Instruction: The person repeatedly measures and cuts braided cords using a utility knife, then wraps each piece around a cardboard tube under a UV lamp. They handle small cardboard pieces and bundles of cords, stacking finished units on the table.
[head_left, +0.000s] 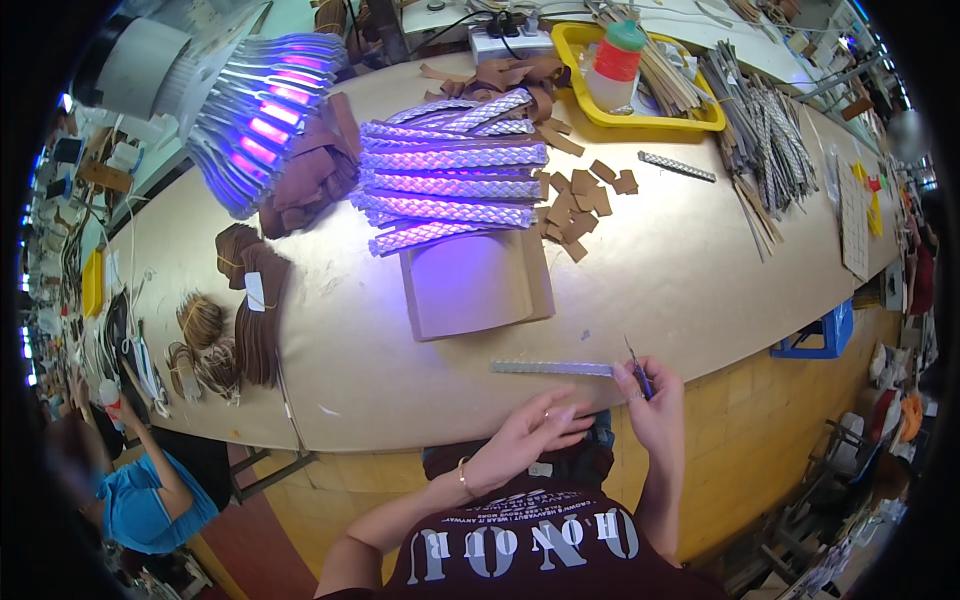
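Note:
My right hand [655,405], at the table's front edge, is closed around a slim dark pointed tool [643,380] whose tip sticks up past the fingers; its exact kind is unclear. The thumb and fingertips meet the right end of a flat grey braided strip [550,368], which stretches leftward along the tabletop. Below the strip, my left hand [532,432] has its fingers stretched out, with nothing visible in it. Farther back, a pile of braided strips [455,185], lit purple, lies over the back part of a curved cardboard-brown stand [470,290].
A finned lamp [265,120] hangs at upper left. Brown strip bundles [262,315] lie left; small brown pieces [575,210] sit right of the pile. A yellow tray [640,122] holds a bottle [618,65]. Grey strips [775,140] lie far right. Another person [150,500] is at lower left.

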